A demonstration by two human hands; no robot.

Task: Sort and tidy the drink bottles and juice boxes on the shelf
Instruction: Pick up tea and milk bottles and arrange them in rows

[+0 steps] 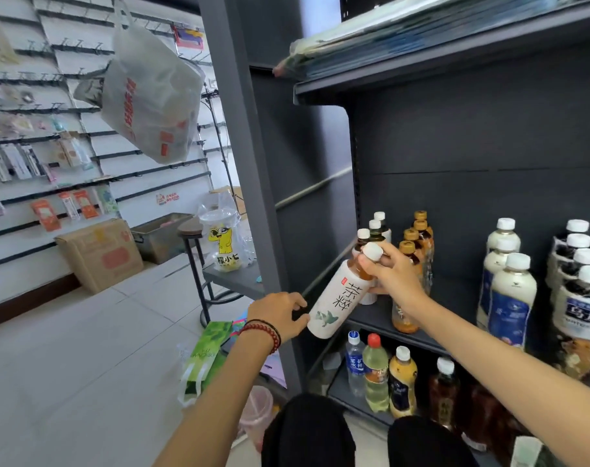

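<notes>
Bright, even daylight fills the left side, washing out the white slat wall (84, 106) and pale floor (67, 332). The dark shelf (455, 156) interior sits dimmer, with soft shadows. Wide-angle distortion bends the uprights and edges; the hanging plastic bag (152, 92) and frame corners look blurred.

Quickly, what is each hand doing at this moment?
Left hand: holds the base of the tilted tea bottle.
Right hand: grips the same tea bottle at its neck.
</notes>
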